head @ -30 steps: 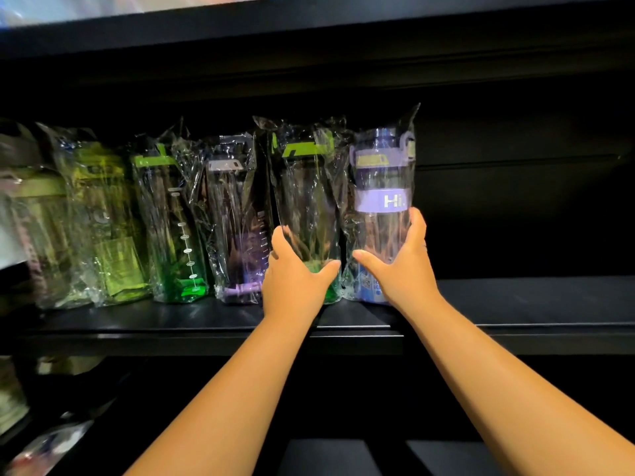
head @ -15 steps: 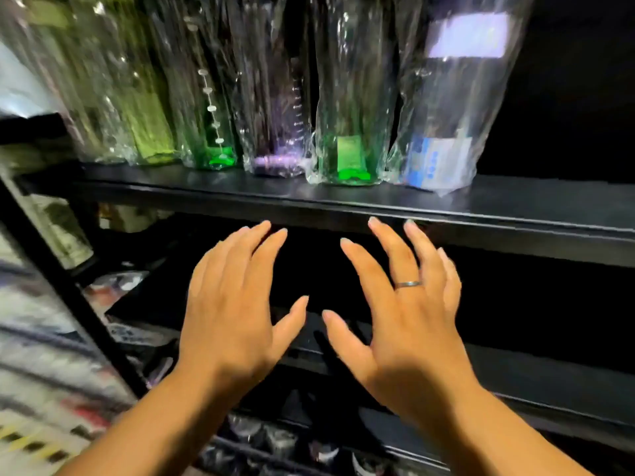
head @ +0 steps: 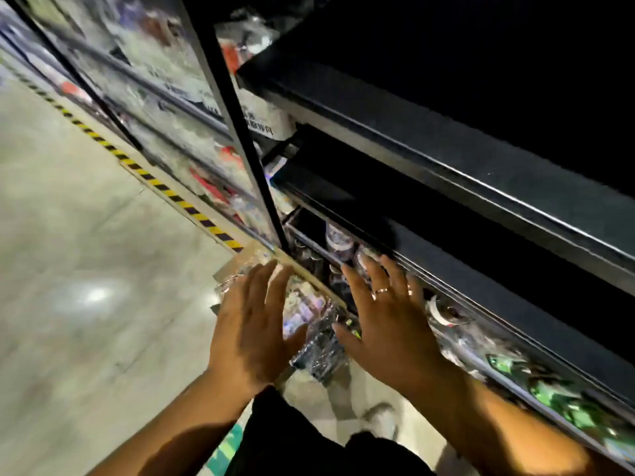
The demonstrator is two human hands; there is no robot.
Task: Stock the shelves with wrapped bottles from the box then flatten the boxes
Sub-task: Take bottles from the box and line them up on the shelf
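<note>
**Open hands above a box of wrapped bottles at the foot of black shelving**

Underfoot, a grey polished concrete floor [head: 68,269], glossy, with a pale patch of glare. To the right, black metal shelving [head: 446,159] in long flat tiers with thin bright edges, split by a slanting black upright [head: 237,132] and motion-blurred throughout. Along the foot of the racks, a strip of yellow-and-black hazard tape [head: 151,180].

On the floor at the base of that upright, an open brown cardboard box [head: 247,259], packed with wrapped bottles [head: 319,341] in crinkled clear film, pale purple and dark tints showing through. Above the box, both hands palm-down and gripping nothing. Left hand [head: 254,334] with straight fingers spread over the box's near side. Right hand [head: 388,331] likewise flat and spread, close to the edge of the lowest shelf. Contact with the film impossible to judge.

On a middle tier, a white carton [head: 264,118] with dark printed characters, too blurred to read. Along the bottom shelf at right, shiny green-printed packets [head: 563,400], lettering illegible. Below the wrists, black clothing and a white shoe [head: 381,420]. On a finger of the right hand, a thin metal ring [head: 381,291].
</note>
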